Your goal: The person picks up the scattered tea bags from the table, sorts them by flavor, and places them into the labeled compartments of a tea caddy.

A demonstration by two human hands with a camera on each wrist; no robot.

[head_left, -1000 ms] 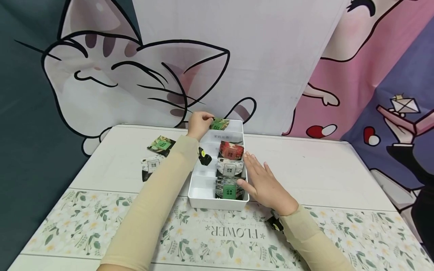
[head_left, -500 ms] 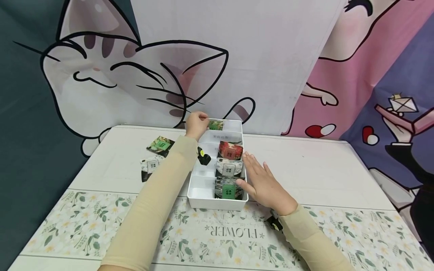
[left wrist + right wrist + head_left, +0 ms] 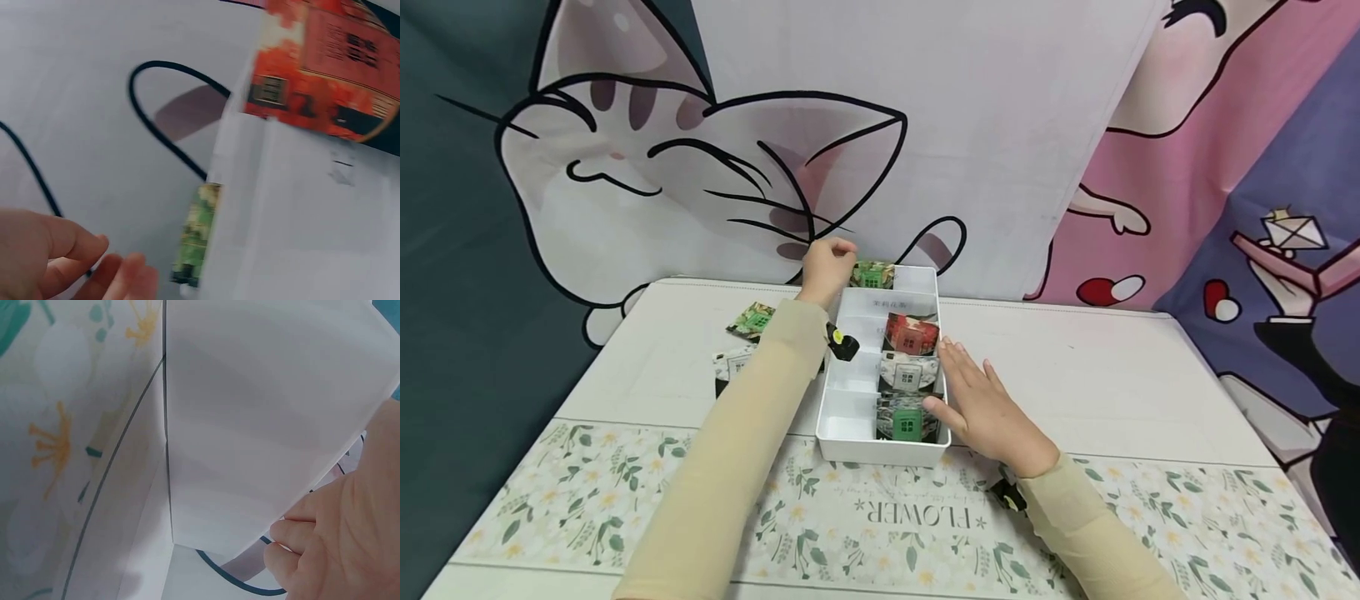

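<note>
My left hand (image 3: 827,268) is at the far left corner of a white divided box (image 3: 883,452), its fingers bent and nothing between them. A green tea sachet (image 3: 872,275) stands in the box's far compartment, a small gap from the fingertips in the left wrist view. My right hand (image 3: 988,408) lies with extended fingers against the box's right wall. Down the right half of the box stand a red tea sachet (image 3: 912,335), a white tea sachet (image 3: 907,372) and a dark tea sachet with a green label (image 3: 907,421).
Left of the box, partly behind my left sleeve (image 3: 730,442), lie another green sachet (image 3: 750,320) and a white and black sachet (image 3: 730,365). A cartoon backdrop (image 3: 1000,150) rises just behind the table's far edge. A flowered strip (image 3: 917,533) crosses the table's front.
The green sachet in the far compartment has shifted left with my left hand. That hand has then moved off it, further left. My right hand has stayed still.
</note>
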